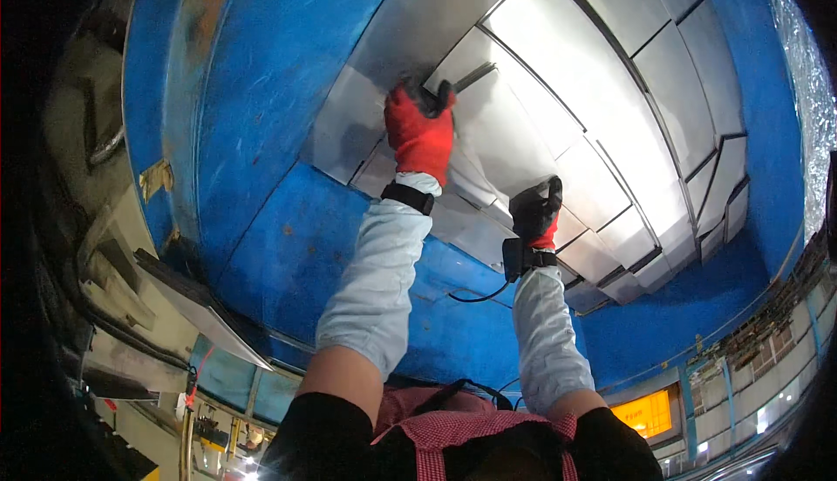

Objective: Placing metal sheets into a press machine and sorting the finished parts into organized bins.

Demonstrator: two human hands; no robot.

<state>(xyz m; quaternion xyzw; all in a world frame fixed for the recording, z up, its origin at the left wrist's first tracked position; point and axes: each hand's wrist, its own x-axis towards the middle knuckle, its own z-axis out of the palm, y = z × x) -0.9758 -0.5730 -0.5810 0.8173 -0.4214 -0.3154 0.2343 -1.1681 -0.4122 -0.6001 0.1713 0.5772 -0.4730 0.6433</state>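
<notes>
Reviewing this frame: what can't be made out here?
- Left hand: its fingertips curl over a metal sheet; the glove hides the grip.
- Right hand: palm side pressed to the sheets, contact hidden.
- Sheet stack's far end: bent and squeezed at the fisheye rim.
- Left margin: too dark to read.
- Yellow panel: too small.

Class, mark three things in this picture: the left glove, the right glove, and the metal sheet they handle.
left glove point(421, 135): head view, red back of the glove.
right glove point(535, 209): head view, dark palm side.
metal sheet point(514, 132): head view, bare face of the sheet.
</notes>
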